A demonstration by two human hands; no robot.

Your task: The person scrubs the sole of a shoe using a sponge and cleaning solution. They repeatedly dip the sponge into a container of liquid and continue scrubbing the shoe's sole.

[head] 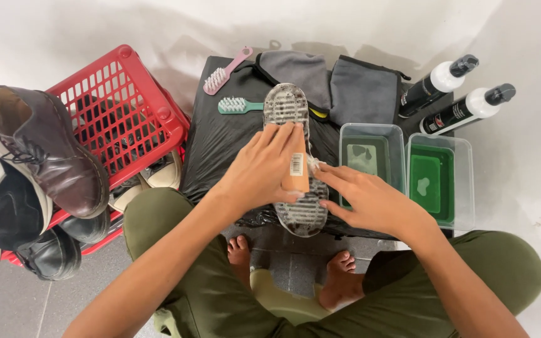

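Observation:
A shoe lies sole-up [287, 107] on a black plastic sheet [220, 147], its grey tread covered in soapy foam. My left hand [264, 169] grips a wooden brush [296, 168] and presses it onto the middle of the sole. My right hand [367, 197] rests against the shoe's right side, fingers spread, steadying it beside the brush.
A red basket [123, 103] at left holds shoes, with a brown leather shoe [48, 150] and black shoes beside it. A pink brush [223, 72], a green brush [239, 105], grey cloths [361, 91], two clear tubs of water [439, 181] and two spray bottles [464, 106] surround the shoe.

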